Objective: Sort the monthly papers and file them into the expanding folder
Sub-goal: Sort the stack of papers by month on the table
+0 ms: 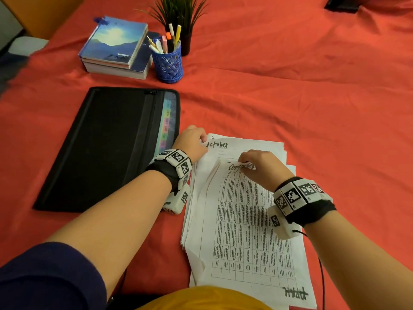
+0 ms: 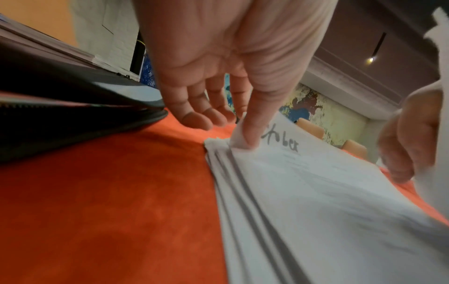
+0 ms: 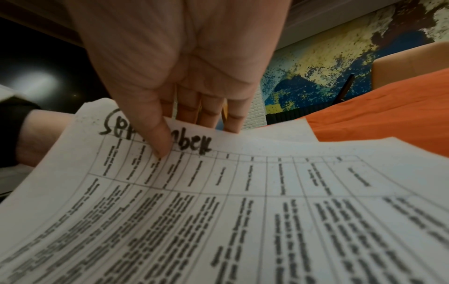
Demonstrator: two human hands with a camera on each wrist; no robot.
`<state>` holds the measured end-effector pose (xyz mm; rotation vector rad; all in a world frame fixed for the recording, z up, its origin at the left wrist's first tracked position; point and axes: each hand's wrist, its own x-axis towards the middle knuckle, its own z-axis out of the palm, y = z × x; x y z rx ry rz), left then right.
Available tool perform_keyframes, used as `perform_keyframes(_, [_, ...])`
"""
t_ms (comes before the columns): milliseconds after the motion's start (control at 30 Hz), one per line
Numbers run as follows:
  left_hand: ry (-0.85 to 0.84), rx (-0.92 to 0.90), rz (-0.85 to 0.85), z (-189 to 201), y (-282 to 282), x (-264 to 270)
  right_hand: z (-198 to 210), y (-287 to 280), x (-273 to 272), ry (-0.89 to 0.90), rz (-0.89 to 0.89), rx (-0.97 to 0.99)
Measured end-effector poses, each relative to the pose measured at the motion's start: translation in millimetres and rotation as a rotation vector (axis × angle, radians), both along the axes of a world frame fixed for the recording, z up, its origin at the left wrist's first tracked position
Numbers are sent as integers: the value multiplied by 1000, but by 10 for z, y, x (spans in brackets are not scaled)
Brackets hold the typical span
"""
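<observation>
— What sort of place is this?

— It reads as an office or study desk. A red-orange cloth (image 1: 290, 74) covers the table, with a stack of blue-covered books (image 1: 116, 48) beside a blue perforated pen cup full of pens and markers (image 1: 168, 61), and a green spiky plant in a black pot (image 1: 178, 12) behind.

— Anything of the room itself?

— The wrist views show a wall painted with blue and yellow splashes (image 3: 316, 63), white brickwork, and a ceiling light (image 2: 370, 59).
</observation>
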<state>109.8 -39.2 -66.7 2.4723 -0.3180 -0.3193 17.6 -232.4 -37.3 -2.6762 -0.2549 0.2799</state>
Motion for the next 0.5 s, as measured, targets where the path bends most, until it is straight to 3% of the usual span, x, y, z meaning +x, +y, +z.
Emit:
perform_keyframes(100, [68, -187, -80, 112, 37, -77, -23, -42, -26, -159, 17, 30])
perform_keyframes(200, [321, -379, -172, 247, 87, -196, -17, -57, -9, -250, 54, 7])
perform_keyframes(300, [478, -381, -248, 295, 144, -228, -19, -46, -2, -256, 82, -35])
perform_keyframes(400, [475, -406, -171, 282, 158, -152, 0, -29, -31, -255, 69, -1])
perform_keyframes(500, [247, -249, 23, 181, 93, -54, 83, 4, -53, -138, -17, 104])
